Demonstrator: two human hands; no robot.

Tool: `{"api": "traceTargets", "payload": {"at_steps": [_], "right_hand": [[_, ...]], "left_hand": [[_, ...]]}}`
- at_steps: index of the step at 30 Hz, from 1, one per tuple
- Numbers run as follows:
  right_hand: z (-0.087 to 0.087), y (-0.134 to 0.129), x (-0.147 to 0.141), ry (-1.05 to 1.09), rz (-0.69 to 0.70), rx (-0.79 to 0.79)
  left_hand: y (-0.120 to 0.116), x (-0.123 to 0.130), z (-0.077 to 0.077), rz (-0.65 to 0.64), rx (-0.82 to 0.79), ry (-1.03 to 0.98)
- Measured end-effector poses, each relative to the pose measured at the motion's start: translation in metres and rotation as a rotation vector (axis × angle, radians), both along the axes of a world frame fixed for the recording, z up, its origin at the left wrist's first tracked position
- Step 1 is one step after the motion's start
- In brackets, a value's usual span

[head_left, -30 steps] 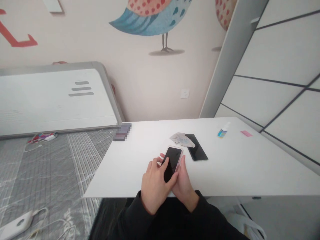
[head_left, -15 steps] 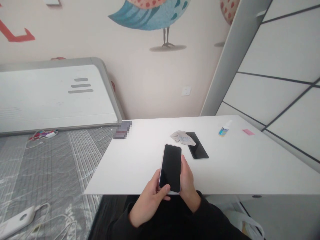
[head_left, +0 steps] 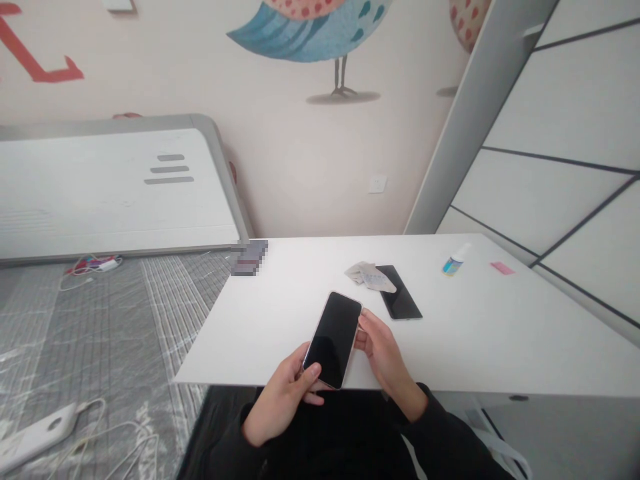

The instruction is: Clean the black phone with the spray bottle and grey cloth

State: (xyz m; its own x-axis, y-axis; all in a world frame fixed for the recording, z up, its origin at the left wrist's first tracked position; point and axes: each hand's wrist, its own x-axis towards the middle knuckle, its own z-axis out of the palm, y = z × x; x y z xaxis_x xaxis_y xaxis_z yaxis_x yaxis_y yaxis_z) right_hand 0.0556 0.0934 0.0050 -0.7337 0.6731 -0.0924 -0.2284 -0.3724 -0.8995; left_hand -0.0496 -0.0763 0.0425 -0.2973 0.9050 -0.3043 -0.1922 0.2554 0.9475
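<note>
A smartphone point(head_left: 333, 340) with a dark screen is held over the table's front edge, its top leaning to the right. My left hand point(head_left: 285, 393) grips its lower left side, thumb on the bottom of the screen. At the upper right edge, my right hand point(head_left: 383, 353) pinches the phone between thumb and curled fingers. Beyond the phone, a black tablet point(head_left: 403, 300) lies flat on the table. A crumpled pale cloth point(head_left: 371, 276) covers part of the tablet's upper left side.
The white table point(head_left: 480, 347) also bears a small spray bottle point(head_left: 453, 263), a pink slip point(head_left: 503, 268) and a blurred-out dark item point(head_left: 250, 257) at its far left corner. To the left is a bed with a grey cover point(head_left: 115, 333), a white device point(head_left: 40, 440) and cables.
The phone has tilted clockwise and its lower end has shifted left with my left hand. My right hand has turned outward, its fingers now at the phone's upper right edge. The view has shifted slightly.
</note>
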Motion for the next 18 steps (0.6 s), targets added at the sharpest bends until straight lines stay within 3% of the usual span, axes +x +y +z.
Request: {"api": "traceTargets", "payload": {"at_steps": [8,12,16,18], "right_hand": [[0.014,0.006,0.001,0.016,-0.010,-0.054],[0.012,-0.001,-0.002,0.024,-0.029,-0.034],[0.009,0.017,0.002,-0.090,0.037,0.151],[0.013,0.045,0.007,-0.167,0.017,0.394]], "left_hand": [[0.002,-0.002,-0.007,0.012,0.002,0.038],[0.007,-0.002,-0.009,0.037,0.002,0.116],[0.007,-0.012,-0.005,0.109,-0.009,0.220],[0.007,-0.023,-0.001,0.141,-0.027,0.243]]}}
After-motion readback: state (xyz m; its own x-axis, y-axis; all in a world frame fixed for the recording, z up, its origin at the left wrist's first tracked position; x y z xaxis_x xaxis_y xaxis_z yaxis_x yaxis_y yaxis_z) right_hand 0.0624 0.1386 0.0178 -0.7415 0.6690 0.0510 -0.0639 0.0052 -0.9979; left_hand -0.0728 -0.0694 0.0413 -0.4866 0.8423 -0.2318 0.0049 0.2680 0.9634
